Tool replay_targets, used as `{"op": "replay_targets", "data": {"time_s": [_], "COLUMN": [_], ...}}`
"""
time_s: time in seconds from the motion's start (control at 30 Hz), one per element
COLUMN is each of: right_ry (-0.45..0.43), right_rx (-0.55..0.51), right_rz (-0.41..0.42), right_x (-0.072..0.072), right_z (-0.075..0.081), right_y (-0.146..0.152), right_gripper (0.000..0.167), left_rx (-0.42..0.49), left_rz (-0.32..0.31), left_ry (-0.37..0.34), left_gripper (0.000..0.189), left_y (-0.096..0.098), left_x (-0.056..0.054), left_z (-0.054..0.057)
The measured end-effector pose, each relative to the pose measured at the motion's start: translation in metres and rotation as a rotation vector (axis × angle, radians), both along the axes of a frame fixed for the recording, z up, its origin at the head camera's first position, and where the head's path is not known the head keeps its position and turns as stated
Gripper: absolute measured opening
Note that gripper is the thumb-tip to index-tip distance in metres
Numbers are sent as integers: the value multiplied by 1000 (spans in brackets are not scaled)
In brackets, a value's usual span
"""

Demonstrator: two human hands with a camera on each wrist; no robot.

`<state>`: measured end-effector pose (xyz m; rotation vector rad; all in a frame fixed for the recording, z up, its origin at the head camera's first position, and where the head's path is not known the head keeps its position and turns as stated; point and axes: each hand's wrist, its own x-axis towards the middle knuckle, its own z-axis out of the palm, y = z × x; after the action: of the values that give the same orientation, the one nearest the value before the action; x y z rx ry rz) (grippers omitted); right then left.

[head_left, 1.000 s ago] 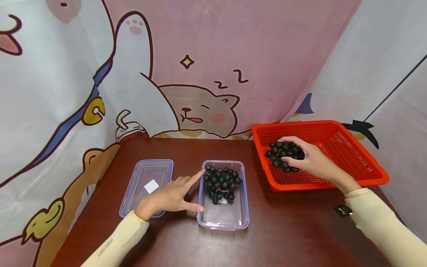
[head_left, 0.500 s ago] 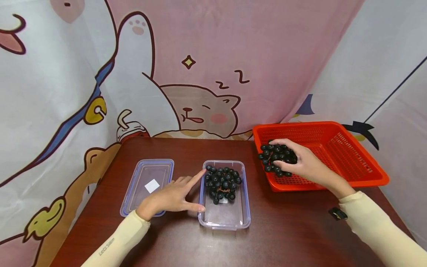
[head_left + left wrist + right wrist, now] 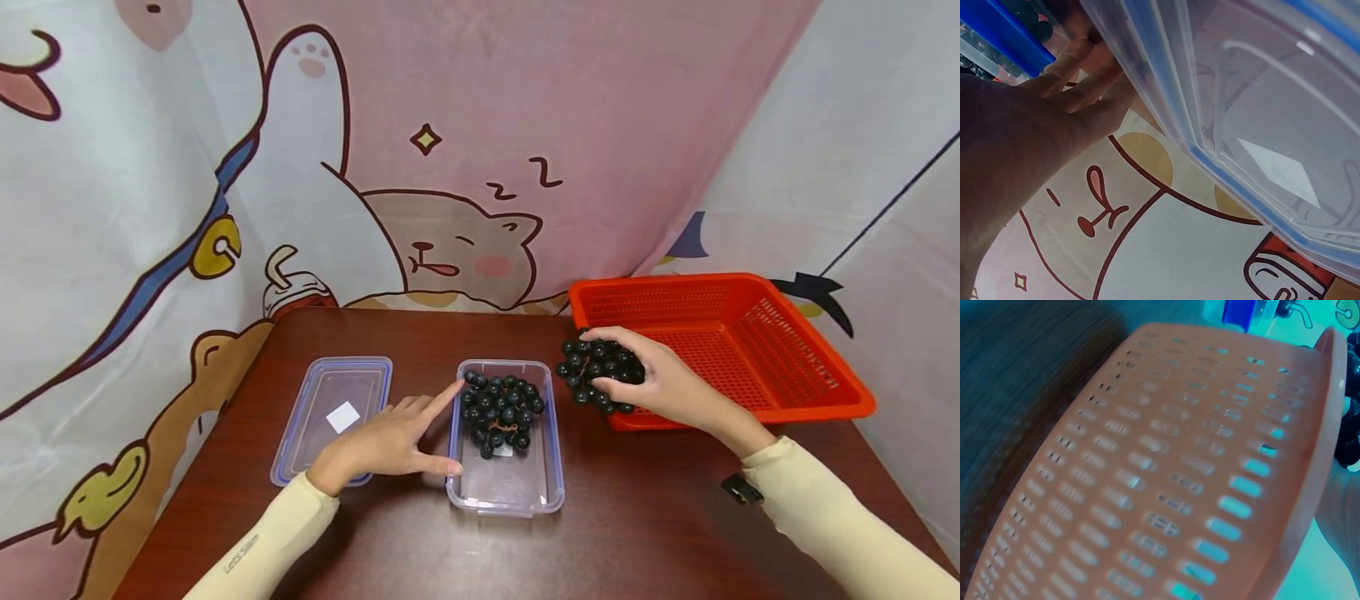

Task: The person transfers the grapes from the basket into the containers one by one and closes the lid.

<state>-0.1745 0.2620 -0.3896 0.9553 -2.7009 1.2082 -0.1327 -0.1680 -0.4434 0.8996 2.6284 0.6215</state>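
Observation:
My right hand grips a bunch of dark grapes, thumb and fingers spread around it. The bunch overlaps the left rim of the red basket in the head view. In the right wrist view, part of these grapes shows at the right edge, beyond the basket wall. Another grape bunch lies in the far part of the clear plastic box. My left hand has its index finger and thumb extended to the box's left rim.
A clear lid with a blue seal and a white label lies left of the box, partly under my left hand. The brown table ends against a cartoon-printed curtain. The basket stands at the back right.
My right hand has carried its grape bunch leftward from inside the basket to its left rim, toward the box. The left hand and the box have stayed in place.

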Motion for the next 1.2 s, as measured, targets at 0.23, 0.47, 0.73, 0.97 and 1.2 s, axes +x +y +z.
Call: {"op": "replay_targets", "data": {"time_s": [0.23,0.47,0.73,0.97,1.2], "right_ry": [-3,0,38,48,54], "right_rx": [-5,-22,-46,-66,-66], "right_rz": [32,71,146,137,173], "right_x": [5,8,20,30,42], "right_z": [3,1,2,-9,-20], "right_y": [-11,-26,-50,-68,-86], "right_gripper": [63,64,66,67,64], "left_rx": [9,14,18,16,2], "left_rz": [-2,3,-1,-5,-4], "left_ry": [3,8,17,20,21], "left_gripper": [115,116,115,115,116], "left_y": [0,0,1,1,2], "left_x": [1,2,2,0,-1], "left_z": [-1,0,1,0,0]}}
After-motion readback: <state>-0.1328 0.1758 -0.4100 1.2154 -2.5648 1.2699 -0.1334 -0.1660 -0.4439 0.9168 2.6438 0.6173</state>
